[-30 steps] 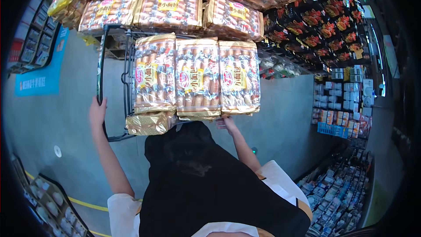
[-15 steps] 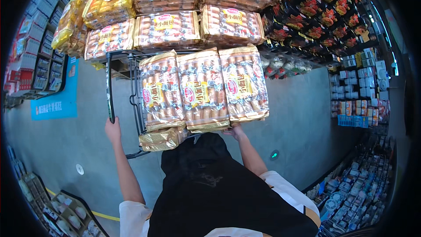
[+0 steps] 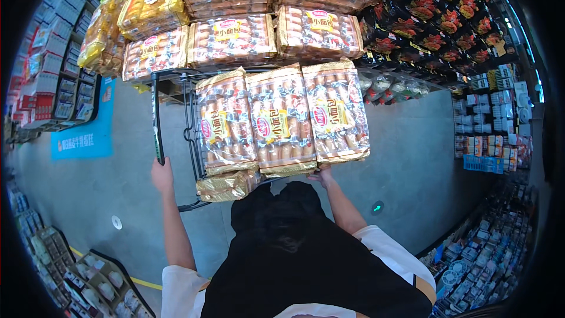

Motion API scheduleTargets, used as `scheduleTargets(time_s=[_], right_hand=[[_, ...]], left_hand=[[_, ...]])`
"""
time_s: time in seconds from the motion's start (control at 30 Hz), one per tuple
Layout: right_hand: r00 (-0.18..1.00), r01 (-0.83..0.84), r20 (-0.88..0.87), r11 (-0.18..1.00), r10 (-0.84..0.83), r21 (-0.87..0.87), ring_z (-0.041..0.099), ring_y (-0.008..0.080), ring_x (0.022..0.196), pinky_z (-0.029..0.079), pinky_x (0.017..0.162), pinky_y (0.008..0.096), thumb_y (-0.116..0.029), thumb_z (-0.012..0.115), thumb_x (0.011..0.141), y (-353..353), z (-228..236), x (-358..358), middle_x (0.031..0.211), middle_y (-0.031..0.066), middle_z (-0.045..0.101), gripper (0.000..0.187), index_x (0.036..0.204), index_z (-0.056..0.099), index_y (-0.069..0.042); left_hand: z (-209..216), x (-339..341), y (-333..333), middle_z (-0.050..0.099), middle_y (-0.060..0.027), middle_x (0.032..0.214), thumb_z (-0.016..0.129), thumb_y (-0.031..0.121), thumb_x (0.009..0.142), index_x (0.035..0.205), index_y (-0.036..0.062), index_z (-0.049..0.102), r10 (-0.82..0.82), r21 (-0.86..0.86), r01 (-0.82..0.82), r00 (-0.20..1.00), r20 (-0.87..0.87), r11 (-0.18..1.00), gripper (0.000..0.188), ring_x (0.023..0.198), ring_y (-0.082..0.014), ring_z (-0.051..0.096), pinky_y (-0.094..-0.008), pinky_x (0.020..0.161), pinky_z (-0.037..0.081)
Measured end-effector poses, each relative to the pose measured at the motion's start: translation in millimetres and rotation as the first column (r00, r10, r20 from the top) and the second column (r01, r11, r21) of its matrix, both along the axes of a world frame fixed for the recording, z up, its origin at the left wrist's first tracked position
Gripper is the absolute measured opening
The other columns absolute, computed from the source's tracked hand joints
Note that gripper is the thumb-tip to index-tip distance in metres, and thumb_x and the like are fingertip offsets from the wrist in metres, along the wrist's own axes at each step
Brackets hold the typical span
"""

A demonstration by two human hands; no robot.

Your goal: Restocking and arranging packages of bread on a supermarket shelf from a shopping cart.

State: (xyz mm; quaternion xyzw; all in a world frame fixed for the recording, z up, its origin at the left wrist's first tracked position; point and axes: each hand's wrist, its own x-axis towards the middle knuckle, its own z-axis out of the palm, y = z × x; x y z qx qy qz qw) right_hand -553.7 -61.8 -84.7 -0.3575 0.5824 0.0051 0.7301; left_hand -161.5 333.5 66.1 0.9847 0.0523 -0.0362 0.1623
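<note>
A black wire-frame cart (image 3: 189,132) stands in front of me, loaded with packs of small bread rolls in clear-and-gold wrapping. Three of them lie flat in a row: a left pack (image 3: 226,123), a middle pack (image 3: 281,121) and a right pack (image 3: 336,112). Another gold-wrapped pack (image 3: 226,186) shows below the left one at the near side. My left hand (image 3: 162,174) is closed around the lower end of the cart's upright black bar. My right hand (image 3: 323,177) grips the cart's near edge under the right pack, its fingers partly hidden there.
Beyond the cart, a display of stacked bread packs (image 3: 232,41) touches or nearly touches its far side. Black packages with red pictures (image 3: 424,29) hang at the far right. Shelves (image 3: 59,65) stand left, a low shelf (image 3: 97,285) lower left, crowded goods (image 3: 482,259) lower right. Grey floor (image 3: 412,141) lies between.
The whole scene, cart and display together, sits slightly farther right in the view. Both hands keep their places on the cart, and the packs lie as before.
</note>
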Motion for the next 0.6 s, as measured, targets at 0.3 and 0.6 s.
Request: scheduleTargets(time_s=[0.3,0.6], right_hand=[[1.000,0.006,-0.016,0.999,-0.006,-0.042,0.064,0.0280,0.084,0.060,0.067,0.0447,-0.036,0.032,0.099,10,9,1,0.100,0.0154,0.061,0.041,0.121,0.045,-0.005],[0.999,0.024,-0.023,0.998,-0.022,0.062,0.065,0.0267,0.085,0.060,0.067,0.0440,-0.047,0.019,0.100,16,6,0,0.105,0.0177,0.059,0.056,0.126,0.040,-0.003]], left_hand=[[-6,2,-12,0.065,-0.0215,0.085,0.060,0.029,0.082,0.094,-0.0002,0.061,-0.016,-0.075,0.013,0.999,-0.030,0.997,0.032,0.080,-0.0403,0.063,-0.0475,0.071,0.048],[-22,18,-6,0.065,-0.0226,0.082,0.062,0.026,0.081,0.090,-0.0035,0.062,-0.066,-0.012,0.065,0.996,-0.064,0.998,0.031,0.079,-0.0396,0.063,-0.0469,0.070,0.048]])
